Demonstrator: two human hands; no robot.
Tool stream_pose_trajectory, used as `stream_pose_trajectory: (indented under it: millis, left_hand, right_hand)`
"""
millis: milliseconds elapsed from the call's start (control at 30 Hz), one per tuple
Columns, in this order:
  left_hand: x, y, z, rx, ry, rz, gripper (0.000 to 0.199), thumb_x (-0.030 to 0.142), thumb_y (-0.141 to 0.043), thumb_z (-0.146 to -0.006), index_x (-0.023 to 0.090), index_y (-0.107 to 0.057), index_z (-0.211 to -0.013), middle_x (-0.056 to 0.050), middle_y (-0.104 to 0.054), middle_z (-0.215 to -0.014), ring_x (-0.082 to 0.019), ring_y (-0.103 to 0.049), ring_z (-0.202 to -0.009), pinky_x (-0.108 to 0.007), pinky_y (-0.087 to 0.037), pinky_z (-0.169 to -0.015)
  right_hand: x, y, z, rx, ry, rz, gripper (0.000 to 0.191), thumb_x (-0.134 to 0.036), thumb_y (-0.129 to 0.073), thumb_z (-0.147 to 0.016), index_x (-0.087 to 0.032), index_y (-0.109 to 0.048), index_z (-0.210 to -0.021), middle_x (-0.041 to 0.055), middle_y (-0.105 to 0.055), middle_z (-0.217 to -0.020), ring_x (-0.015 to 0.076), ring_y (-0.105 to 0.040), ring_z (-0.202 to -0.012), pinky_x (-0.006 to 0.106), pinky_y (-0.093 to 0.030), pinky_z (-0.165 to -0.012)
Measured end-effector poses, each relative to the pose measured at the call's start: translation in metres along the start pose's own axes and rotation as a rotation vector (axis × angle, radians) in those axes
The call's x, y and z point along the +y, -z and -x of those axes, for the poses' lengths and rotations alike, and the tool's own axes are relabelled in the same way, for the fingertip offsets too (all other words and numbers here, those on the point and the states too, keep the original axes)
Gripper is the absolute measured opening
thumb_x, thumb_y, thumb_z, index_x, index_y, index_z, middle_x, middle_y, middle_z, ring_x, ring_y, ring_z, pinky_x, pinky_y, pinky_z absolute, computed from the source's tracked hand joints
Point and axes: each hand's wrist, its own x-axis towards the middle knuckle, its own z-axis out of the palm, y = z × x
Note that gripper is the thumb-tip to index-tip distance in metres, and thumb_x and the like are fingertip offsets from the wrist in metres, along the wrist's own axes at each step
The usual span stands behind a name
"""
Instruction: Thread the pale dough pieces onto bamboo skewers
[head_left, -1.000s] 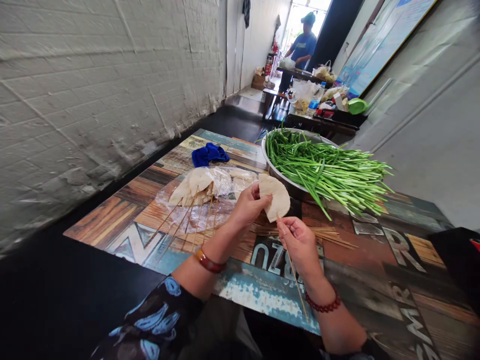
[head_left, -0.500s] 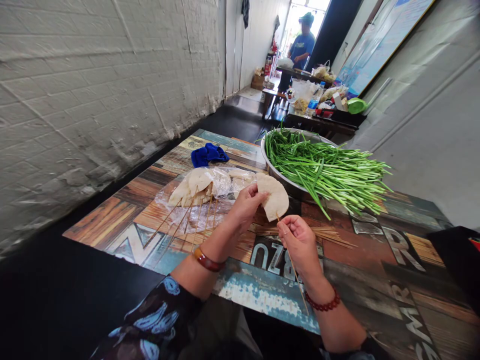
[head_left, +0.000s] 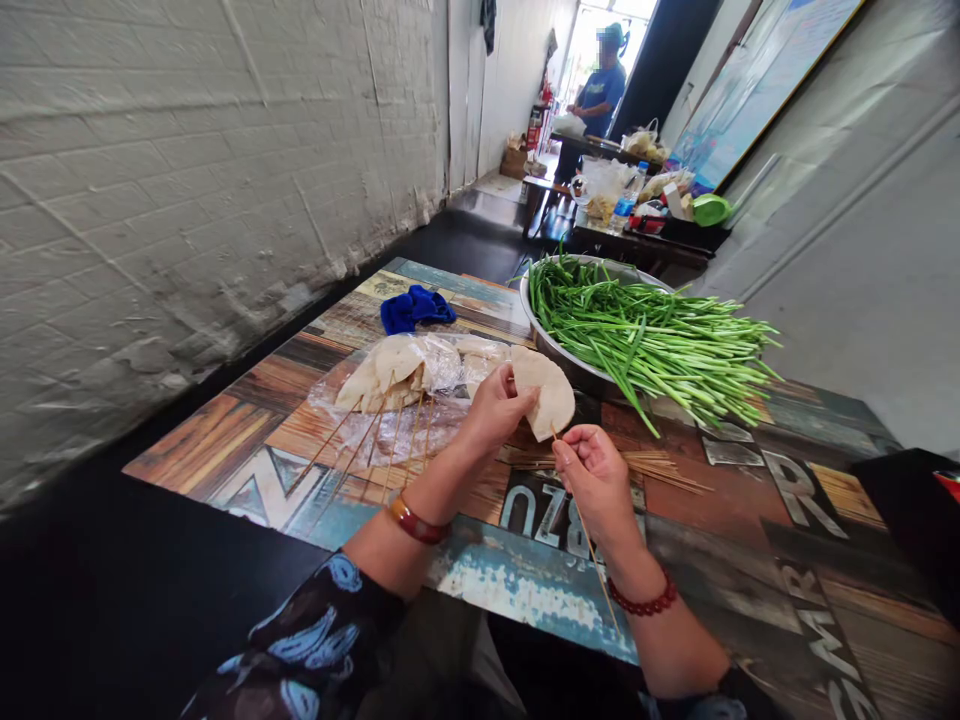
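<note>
My left hand [head_left: 499, 408] pinches the left side of a pale, flat, rounded sheet of food [head_left: 551, 390] above the table. Between the fingers of my right hand [head_left: 596, 470] is a thin wooden skewer [head_left: 598, 570], its upper end at the sheet's lower edge and its lower end slanting down toward me. To the left, more pale folded sheets [head_left: 390, 365] with several skewers sticking out lie on clear plastic wrap [head_left: 330, 395]. Loose skewers [head_left: 664, 466] rest on the table beyond my right hand.
A metal bowl [head_left: 541, 338] heaped with long green stalks [head_left: 660, 345] stands at the back right of the patterned table [head_left: 217, 440]. A blue cloth [head_left: 416, 308] lies at the back left. Farther off, a person [head_left: 600, 95] stands behind another cluttered table.
My hands and the sheet have hardly moved. The distant person has turned slightly and shifted a little.
</note>
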Motion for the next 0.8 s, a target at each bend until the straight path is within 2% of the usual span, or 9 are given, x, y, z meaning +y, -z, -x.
stream_pose_trajectory:
  millis: [367,633,800]
  left_hand:
    - [0.0005,0.0019,-0.0019,-0.015,-0.034,-0.042,0.032,0.016,-0.07,-0.064,0.015,-0.058,-0.094,-0.004,-0.07,-0.089,-0.016,-0.066,-0.078,-0.026,-0.051,-0.076]
    - [-0.0029,-0.0022,0.0001,-0.071,0.027,-0.058,0.031,0.016,-0.069,-0.063,0.014,-0.062,-0.093,-0.005,-0.07,-0.089,-0.016,-0.065,-0.081,-0.026,-0.05,-0.074]
    - [0.0051,-0.0035,0.0031,-0.046,0.034,-0.006,0.034,0.018,-0.071,-0.062,0.014,-0.061,-0.094,-0.005,-0.07,-0.09,-0.016,-0.064,-0.08,-0.025,-0.05,-0.074]
  right_hand:
    - [-0.0008,0.0,-0.0029,0.012,0.002,0.013,0.031,-0.043,-0.071,-0.079,-0.022,-0.049,-0.087,-0.0076,-0.049,-0.061,0.0074,-0.04,-0.047,0.019,-0.029,-0.041]
    - [-0.0034,0.0008,-0.0079,0.05,0.02,0.015,0.034,-0.044,-0.074,-0.075,-0.023,-0.048,-0.082,-0.0073,-0.051,-0.061,0.008,-0.041,-0.047,0.02,-0.03,-0.04]
    - [-0.0041,0.0027,-0.0092,0.059,0.013,0.027,0.035,-0.044,-0.075,-0.074,-0.022,-0.049,-0.08,-0.0057,-0.055,-0.06,0.0085,-0.046,-0.048,0.02,-0.035,-0.042]
